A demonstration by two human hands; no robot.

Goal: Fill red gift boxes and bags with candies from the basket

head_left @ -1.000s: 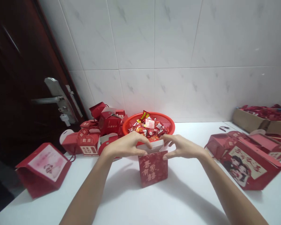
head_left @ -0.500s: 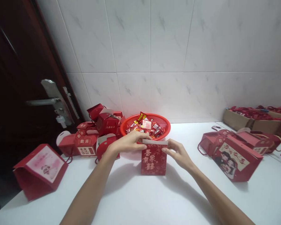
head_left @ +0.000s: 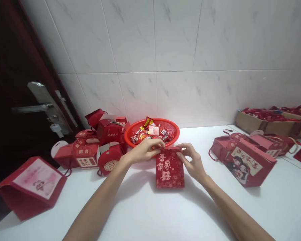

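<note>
A red gift box (head_left: 170, 170) with light printed characters stands on the white table in front of me. My left hand (head_left: 146, 149) pinches its top edge at the left corner, thumb in front and fingers behind. At the right corner my right hand (head_left: 192, 160) grips the same edge, with the thumb on the front face. The box's top edges lie close together between the hands. Just behind it sits a red plastic basket (head_left: 177, 133) of wrapped candies (head_left: 153, 130), its front rim partly hidden by my left hand and the box.
Several red gift boxes (head_left: 86, 152) are heaped on the left, with a larger pink-panelled box (head_left: 37, 184) nearer. More boxes (head_left: 249, 162) stand on the right. A cardboard carton (head_left: 251, 124) of red items is at back right, against the tiled wall (head_left: 175, 97).
The top of the red box has been drawn together; its pale inner strip no longer shows. The box now leans back more. My view has shifted slightly to the right.
</note>
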